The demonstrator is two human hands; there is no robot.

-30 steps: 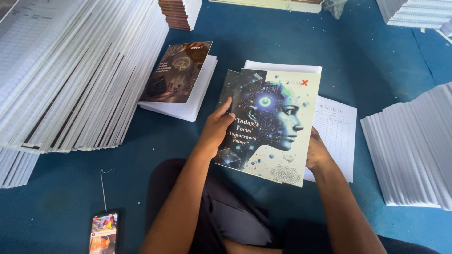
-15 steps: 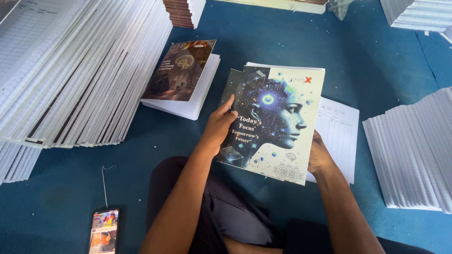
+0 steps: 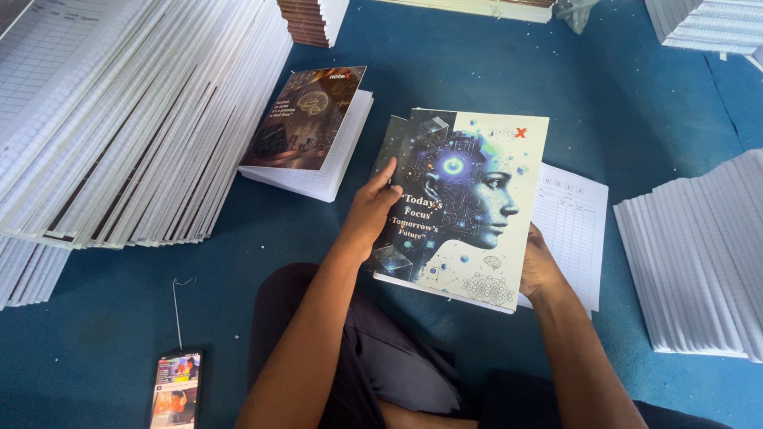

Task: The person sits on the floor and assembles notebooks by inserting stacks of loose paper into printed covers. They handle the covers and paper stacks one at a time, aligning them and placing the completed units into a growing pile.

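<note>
since a moment ago the glossy notebook with a blue robot-face cover (image 3: 465, 202) has shifted a little toward the top of the view, with the stack of white sheets that lay behind it now mostly covered; both hands keep their grip on it. left hand (image 3: 372, 213) is clamped on the notebook's left edge, thumb lying on the cover and the other fingers hidden behind it. right hand (image 3: 540, 266) is closed on the lower right corner from beneath, so only the back of the hand and the wrist show past the cover's edge. between them the notebook is held tilted above the person's lap, over the blue floor (image 3: 493, 71), its front cover facing up.

just behind the notebook's right side lies a white sheet printed with a ruled table (image 3: 574, 226), flat on the floor. to the left, near the left hand but apart from it, a second notebook with a dark brown cover (image 3: 306, 119) rests on a block of white pages. long leaning stacks of white page blocks (image 3: 127, 119) fill the left side, and another such stack (image 3: 699, 262) stands at the right. a smartphone with a lit screen (image 3: 176, 391) lies on the floor by the person's left knee.
</note>
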